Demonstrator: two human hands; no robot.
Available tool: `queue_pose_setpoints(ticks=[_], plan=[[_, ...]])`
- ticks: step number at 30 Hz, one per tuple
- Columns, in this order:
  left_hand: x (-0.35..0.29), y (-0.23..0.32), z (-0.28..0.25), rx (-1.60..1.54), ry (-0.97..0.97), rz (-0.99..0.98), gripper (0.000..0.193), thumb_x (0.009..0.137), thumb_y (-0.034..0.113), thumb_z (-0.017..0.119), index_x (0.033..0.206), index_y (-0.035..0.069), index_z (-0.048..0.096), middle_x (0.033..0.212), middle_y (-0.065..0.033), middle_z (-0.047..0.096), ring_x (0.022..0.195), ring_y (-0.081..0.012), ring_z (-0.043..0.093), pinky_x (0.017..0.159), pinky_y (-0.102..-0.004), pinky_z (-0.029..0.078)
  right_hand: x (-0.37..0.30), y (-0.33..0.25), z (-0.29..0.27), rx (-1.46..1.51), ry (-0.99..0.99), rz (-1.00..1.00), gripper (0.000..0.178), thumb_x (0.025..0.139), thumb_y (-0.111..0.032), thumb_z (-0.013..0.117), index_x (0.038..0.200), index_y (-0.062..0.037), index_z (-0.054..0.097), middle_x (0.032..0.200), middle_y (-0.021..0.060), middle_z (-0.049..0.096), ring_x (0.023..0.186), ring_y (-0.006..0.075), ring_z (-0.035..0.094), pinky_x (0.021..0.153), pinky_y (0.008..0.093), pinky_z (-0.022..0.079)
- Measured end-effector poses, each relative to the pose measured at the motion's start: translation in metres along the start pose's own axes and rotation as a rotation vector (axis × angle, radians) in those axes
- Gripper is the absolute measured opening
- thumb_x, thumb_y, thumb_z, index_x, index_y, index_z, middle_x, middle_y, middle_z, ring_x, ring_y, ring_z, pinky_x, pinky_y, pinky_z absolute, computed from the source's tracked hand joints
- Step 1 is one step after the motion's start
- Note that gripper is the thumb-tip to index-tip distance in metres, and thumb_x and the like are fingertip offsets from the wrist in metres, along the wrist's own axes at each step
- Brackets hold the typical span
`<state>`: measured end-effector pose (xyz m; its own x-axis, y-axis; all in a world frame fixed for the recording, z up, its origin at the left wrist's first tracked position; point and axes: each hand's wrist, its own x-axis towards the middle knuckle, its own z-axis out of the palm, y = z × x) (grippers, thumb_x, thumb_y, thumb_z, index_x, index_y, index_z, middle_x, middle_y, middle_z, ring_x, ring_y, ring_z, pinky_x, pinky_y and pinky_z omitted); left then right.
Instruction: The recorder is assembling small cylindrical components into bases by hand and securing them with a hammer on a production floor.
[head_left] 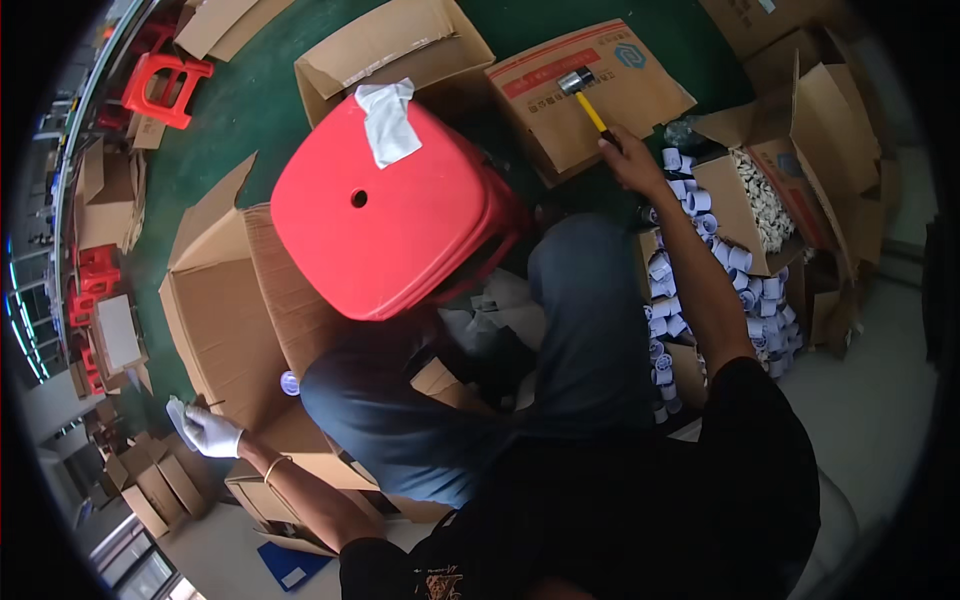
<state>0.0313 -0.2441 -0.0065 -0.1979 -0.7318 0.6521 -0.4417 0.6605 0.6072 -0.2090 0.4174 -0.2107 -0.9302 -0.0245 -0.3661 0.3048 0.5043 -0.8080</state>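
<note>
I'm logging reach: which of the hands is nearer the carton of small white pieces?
Right. The right hand, holding a hammer, is just left of the carton; the gloved left hand is much farther to its left.

There are two hands (210, 432) (632, 160), one hammer (590, 106), one glove (216, 436), one cloth (388, 125), one foreground stool (350, 250) and dozens of white cylinders (739, 259).

Beyond the large red stool (345, 240) spreads a green floor (245, 110); well to its right lies a pale grey floor (860, 370). Smaller red stools (100, 268) stand left of it, with bright strip lights (26, 325) farther left.
</note>
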Motion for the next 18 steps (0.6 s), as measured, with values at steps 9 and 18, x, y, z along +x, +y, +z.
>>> queue_pose_setpoints(ticks=[9, 18], plan=[[-0.036, 0.052, 0.001, 0.087, -0.087, 0.019, 0.032, 0.094, 0.025, 0.052, 0.084, 0.003, 0.073, 0.076, -0.0061, 0.073, 0.064, -0.0172, 0.066, 0.066, -0.0272, 0.055, 0.106, 0.072, 0.028, -0.472, 0.401, -0.103, 0.033, 0.090, -0.031, 0.054, 0.107, -0.0061, 0.066, 0.094, 0.0176, 0.069, 0.083, 0.0383, 0.065, 0.070, 0.0483, 0.051], [-0.063, 0.129, 0.044, -0.322, -0.295, 0.135, 0.033, 0.098, 0.021, 0.048, 0.086, 0.001, 0.071, 0.077, -0.0080, 0.073, 0.073, -0.0181, 0.071, 0.069, -0.0271, 0.058, 0.055, 0.087, 0.060, -0.083, 0.618, 0.091, 0.071, 0.074, -0.016, 0.065, 0.140, -0.0064, 0.038, 0.128, 0.0210, 0.047, 0.109, 0.0435, 0.055, 0.088, 0.0455, 0.050]])
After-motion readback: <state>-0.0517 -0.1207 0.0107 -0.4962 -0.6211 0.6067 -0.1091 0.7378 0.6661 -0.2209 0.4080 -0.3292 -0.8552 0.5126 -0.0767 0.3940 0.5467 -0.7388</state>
